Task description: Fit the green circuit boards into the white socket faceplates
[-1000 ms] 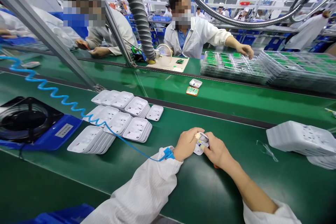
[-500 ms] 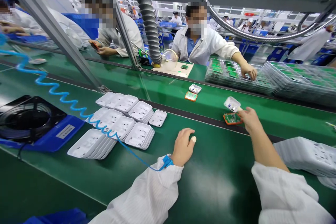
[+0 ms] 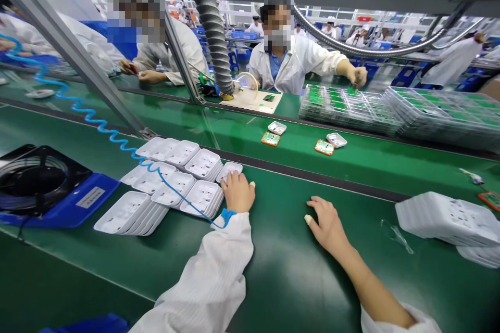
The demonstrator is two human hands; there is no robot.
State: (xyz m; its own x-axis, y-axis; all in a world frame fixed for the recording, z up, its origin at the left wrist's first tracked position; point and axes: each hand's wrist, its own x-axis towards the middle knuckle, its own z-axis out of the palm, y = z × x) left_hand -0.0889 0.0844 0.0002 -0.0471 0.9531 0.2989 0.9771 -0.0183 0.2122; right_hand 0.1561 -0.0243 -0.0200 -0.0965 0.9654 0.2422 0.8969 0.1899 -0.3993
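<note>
My left hand (image 3: 239, 192) reaches over a single white plastic cover (image 3: 231, 168) at the right end of the stacks, its fingertips touching the near part of that cover and the thumb held apart. A blue wrist strap circles this wrist. Over the green bench my right hand (image 3: 327, 225) is empty, fingers loosely stretched and a light finger cot on the thumb. On the belt beyond it lie an orange-edged circuit board (image 3: 325, 147) and a small white shell (image 3: 336, 140). Another orange-edged board (image 3: 271, 138) sits beside its white shell (image 3: 277, 127) to the left.
Several stacks of white covers (image 3: 203, 195) stand at left, near a black fan (image 3: 41, 179) and a coiled blue cord (image 3: 91, 117). More stacked covers (image 3: 449, 218) are at right. Across the belt, a co-worker's hand (image 3: 356, 77) is above clear trays of green boards (image 3: 339, 106).
My right hand has let go of the white shell and board on the belt and drawn back over the bench. My left hand has moved left onto the single white cover.
</note>
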